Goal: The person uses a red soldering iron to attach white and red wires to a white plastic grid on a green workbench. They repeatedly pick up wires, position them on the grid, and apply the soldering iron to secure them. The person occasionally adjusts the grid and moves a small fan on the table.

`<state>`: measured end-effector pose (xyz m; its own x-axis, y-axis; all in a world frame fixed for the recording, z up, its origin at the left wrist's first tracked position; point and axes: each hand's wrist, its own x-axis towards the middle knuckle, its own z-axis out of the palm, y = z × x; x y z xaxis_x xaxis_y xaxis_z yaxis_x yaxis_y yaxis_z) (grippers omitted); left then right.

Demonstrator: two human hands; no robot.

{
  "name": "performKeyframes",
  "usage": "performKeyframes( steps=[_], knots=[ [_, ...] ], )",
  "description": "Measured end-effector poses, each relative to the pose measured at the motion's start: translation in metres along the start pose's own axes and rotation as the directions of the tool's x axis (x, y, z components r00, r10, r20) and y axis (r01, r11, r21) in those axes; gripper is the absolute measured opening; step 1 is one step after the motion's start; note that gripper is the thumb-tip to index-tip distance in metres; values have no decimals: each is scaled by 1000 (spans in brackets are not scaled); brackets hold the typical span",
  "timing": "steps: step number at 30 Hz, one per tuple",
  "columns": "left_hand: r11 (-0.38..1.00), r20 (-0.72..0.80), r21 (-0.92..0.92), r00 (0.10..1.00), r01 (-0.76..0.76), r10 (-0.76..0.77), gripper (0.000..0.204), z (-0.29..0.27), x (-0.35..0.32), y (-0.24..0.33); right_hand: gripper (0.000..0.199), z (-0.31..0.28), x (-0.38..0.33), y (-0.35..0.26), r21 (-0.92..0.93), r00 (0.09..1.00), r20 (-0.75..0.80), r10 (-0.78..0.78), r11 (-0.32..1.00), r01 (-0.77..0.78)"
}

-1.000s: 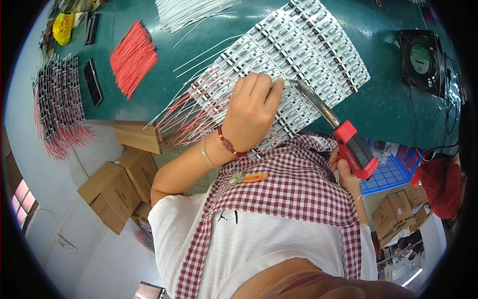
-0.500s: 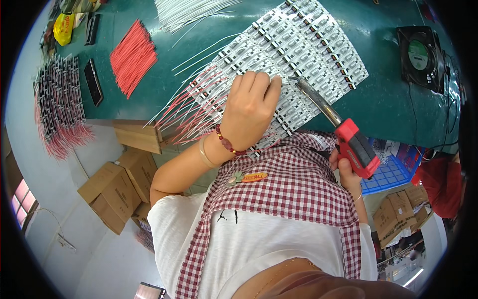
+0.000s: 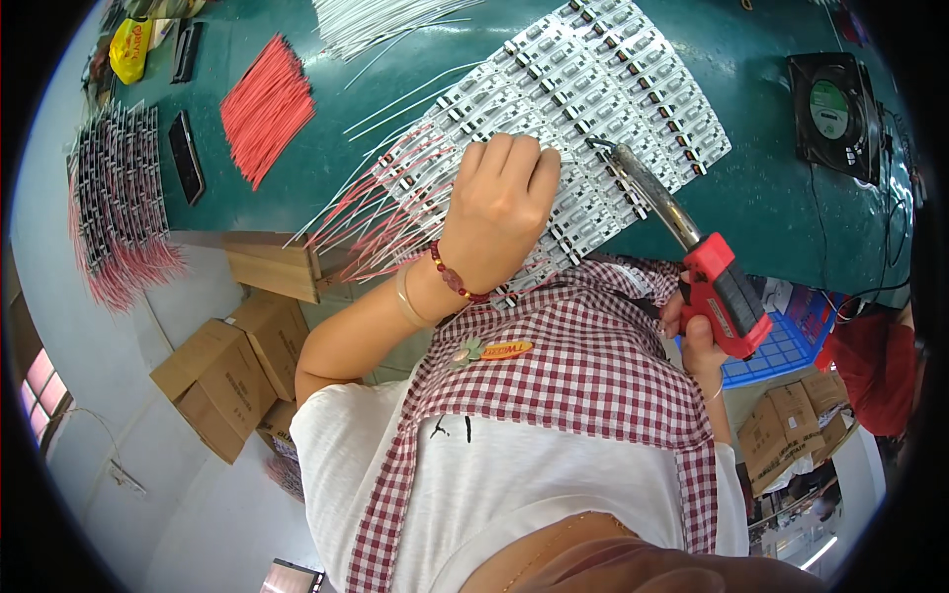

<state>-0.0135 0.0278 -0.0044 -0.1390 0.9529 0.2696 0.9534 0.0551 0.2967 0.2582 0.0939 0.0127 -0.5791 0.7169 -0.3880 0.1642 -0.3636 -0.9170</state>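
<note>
My left hand [image 3: 499, 212] is closed over a sheet of white circuit boards [image 3: 633, 84] with rows of small components. Its fingertips point down and are hidden, so what they pinch cannot be made out. My right hand [image 3: 698, 338] grips the red and black handle of a soldering gun [image 3: 729, 296]. The gun's long metal barrel slants up and left, and its bent tip is over the boards, a little right of my left fingers. Red and white wires [image 3: 371, 222] stick out from the boards' left side.
On the green table [image 3: 741, 212] lie a bundle of red wires [image 3: 267, 111], a pile of white wires [image 3: 390, 25] and a phone [image 3: 186, 158]. Wired boards [image 3: 121, 198] hang at the left edge. A black fan [image 3: 835, 114] stands right, above a blue basket [image 3: 766, 356]. Cardboard boxes [image 3: 217, 371] sit below.
The soldering gun's tip has moved slightly right and up, away from my left fingers, and my right hand has shifted right with it. My left hand stays almost in place.
</note>
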Motion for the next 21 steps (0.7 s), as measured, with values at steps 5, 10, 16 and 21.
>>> performKeyframes(
  steps=[5, 10, 16, 21],
  knots=[
    [1000, -21, 1, 1000, -17, 17, 25, -4, 2, -1, 49, 1, -2, 3, 33, 999, -30, -15, 999, 16],
    [996, -48, -77, 998, -40, 37, 28, -2, -3, 6, 44, -6, -8, 12, -19, 999, 16, 34, 999, -34],
    [997, -35, -77, 999, -27, 24, 29, 5, -5, 6, 35, -10, -10, 23, -146, 1000, 0, 7, 989, -6],
    [997, -27, -82, 1000, -12, 10, 25, 5, -4, 7, 32, -16, -9, 30, -227, 998, 39, -52, 972, 59]
  ],
)
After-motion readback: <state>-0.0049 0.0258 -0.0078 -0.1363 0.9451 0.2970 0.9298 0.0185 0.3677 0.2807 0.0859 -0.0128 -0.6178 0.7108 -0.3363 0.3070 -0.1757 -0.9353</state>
